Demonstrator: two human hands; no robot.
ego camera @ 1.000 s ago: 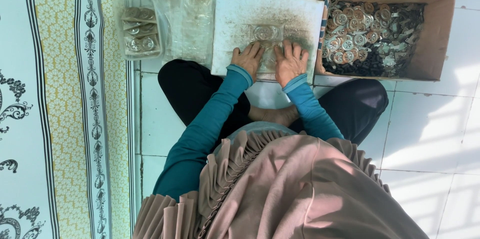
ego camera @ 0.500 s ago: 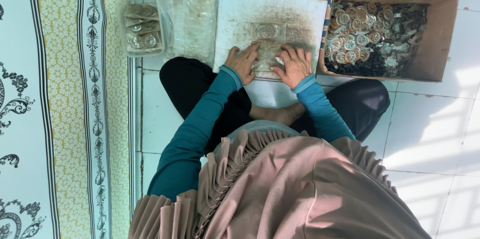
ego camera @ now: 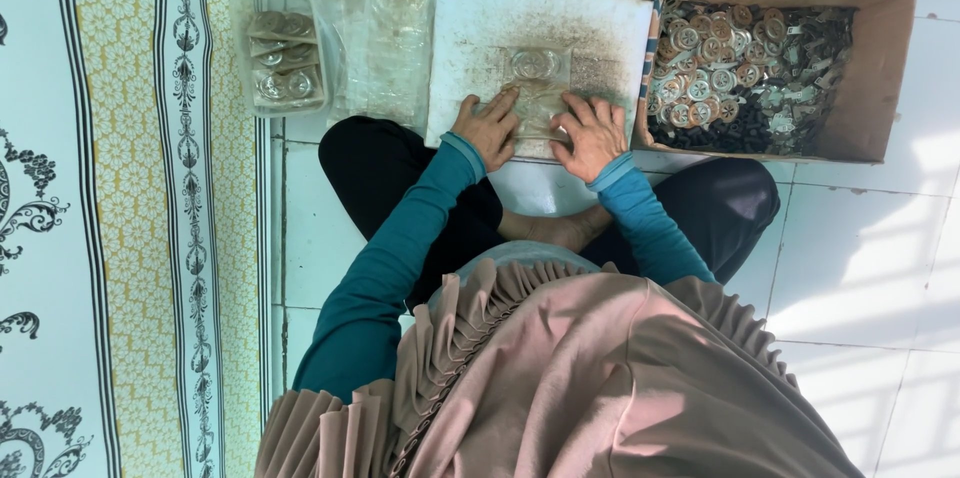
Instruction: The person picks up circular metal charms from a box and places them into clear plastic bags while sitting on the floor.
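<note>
A small clear plastic bag (ego camera: 535, 86) with round ring-shaped pieces inside lies on a white, dust-stained board (ego camera: 480, 33) in front of my crossed legs. My left hand (ego camera: 487, 128) rests on the bag's near left corner, fingers bent and pinching the plastic. My right hand (ego camera: 590, 135) holds the near right corner the same way. Both sleeves are teal.
A cardboard box (ego camera: 880, 78) full of several round metal and shell-like pieces stands right of the board. A heap of empty clear bags (ego camera: 385, 28) and a clear tub of filled bags (ego camera: 282, 63) lie to the left. A patterned mat (ego camera: 120, 238) borders the white tiles.
Both hands have slid a little toward my body along the bag's near edge. The bag and board stay in place.
</note>
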